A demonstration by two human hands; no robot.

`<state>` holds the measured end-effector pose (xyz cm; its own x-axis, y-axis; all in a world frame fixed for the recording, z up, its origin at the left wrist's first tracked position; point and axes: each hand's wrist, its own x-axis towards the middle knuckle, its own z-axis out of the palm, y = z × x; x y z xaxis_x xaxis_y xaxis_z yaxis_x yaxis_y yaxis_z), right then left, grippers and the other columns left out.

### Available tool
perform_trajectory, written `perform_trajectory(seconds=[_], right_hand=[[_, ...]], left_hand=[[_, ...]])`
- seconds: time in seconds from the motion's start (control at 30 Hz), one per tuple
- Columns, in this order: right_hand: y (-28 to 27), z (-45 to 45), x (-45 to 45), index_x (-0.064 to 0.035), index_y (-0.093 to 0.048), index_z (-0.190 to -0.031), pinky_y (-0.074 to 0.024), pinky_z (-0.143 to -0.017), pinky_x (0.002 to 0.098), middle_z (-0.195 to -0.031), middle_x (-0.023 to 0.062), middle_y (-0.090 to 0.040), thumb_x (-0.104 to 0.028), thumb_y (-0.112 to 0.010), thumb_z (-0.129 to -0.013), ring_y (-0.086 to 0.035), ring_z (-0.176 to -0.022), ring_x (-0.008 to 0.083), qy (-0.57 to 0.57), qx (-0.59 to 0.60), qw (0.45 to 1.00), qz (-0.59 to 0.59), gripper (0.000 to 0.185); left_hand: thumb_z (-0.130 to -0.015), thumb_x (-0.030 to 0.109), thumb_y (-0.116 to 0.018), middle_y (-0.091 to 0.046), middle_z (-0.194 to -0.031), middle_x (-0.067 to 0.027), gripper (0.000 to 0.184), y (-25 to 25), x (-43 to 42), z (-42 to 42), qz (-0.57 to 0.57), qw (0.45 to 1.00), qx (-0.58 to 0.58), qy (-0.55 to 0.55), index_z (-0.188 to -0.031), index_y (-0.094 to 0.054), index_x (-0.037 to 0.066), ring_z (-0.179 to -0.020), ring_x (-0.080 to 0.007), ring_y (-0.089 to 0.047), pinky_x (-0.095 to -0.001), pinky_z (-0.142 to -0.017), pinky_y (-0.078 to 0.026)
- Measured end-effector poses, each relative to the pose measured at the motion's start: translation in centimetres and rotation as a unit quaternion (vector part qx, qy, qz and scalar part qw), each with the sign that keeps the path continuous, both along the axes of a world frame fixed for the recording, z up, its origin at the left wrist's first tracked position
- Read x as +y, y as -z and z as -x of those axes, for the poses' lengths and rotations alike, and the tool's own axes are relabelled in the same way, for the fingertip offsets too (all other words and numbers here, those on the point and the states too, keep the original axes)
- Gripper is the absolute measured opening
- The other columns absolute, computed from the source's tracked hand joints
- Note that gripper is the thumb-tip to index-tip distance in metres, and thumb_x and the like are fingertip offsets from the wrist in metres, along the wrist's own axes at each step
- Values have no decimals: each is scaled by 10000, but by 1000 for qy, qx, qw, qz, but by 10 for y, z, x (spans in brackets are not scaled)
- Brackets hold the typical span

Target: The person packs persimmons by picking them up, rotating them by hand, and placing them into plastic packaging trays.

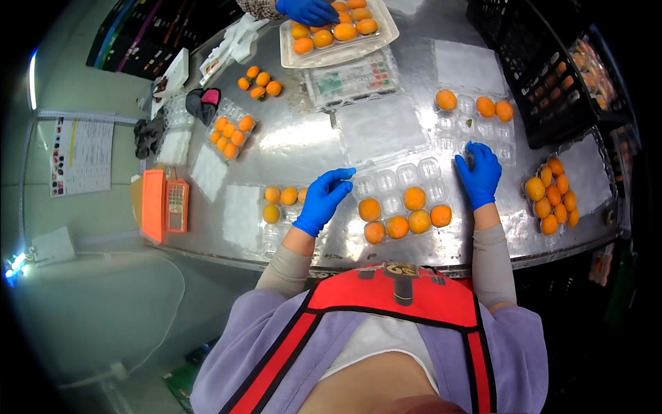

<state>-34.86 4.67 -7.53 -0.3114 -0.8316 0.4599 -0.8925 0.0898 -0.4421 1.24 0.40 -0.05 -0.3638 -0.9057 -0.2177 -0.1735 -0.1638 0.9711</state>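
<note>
In front of me lies a clear plastic clamshell tray (pixel 391 202), lid folded back, with round orange fruits (pixel 418 221) in its front cups and several bare cups behind. Their exact kind I cannot tell. My left hand (pixel 323 200), in a blue glove, hovers at the tray's left edge, fingers apart, nothing visible in it. On the other side, my right hand (pixel 479 176), also gloved, is open with fingers stretched away from me. Its fingertips are near a second clamshell tray (pixel 448 131) holding 3 fruits and a small green leaf (pixel 469 123).
Another person's gloved hand (pixel 308 10) rests over a full fruit tray (pixel 393 34) at the back. Filled clamshells stand left (pixel 231 134) and right (pixel 552 196). Loose fruits (pixel 259 81) lie back left. A black crate (pixel 545 62) borders the right; an orange scale (pixel 154 205) stands left.
</note>
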Motion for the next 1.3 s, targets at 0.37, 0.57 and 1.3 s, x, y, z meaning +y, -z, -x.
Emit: perform_trajectory(seconds=[0.37, 0.57, 1.3], right_hand=[[-2, -1, 1, -96, -640, -976, -477, -750, 403, -1004, 76, -627, -338, -722, -714, -592, -863, 277, 13, 18, 1000, -22, 366], [0, -2, 1, -95, -638, -974, -468, -743, 412, -1011, 70, -616, -334, -710, -726, -584, -860, 285, 12, 17, 1000, -23, 352], [2, -5, 1, -109, -677, -941, -480, -794, 430, -1052, 105, -644, -319, -681, -758, -605, -904, 329, 11, 72, 997, -30, 279]], left_hand=[[-862, 18, -608, -630, -1125, -37, 305, 2, 1, 3, 2, 1000, 4, -3, -1167, -598, 30, -933, -92, -563, -247, -841, -467], [-854, 15, -611, -633, -1103, -30, 309, 0, 1, 4, 3, 1000, -8, -4, -1162, -604, 35, -913, -89, -564, -243, -828, -469], [-849, 59, -630, -641, -1055, -49, 317, 26, 16, -12, -52, 997, 45, -29, -1165, -608, 34, -927, -108, -579, -262, -836, -477]])
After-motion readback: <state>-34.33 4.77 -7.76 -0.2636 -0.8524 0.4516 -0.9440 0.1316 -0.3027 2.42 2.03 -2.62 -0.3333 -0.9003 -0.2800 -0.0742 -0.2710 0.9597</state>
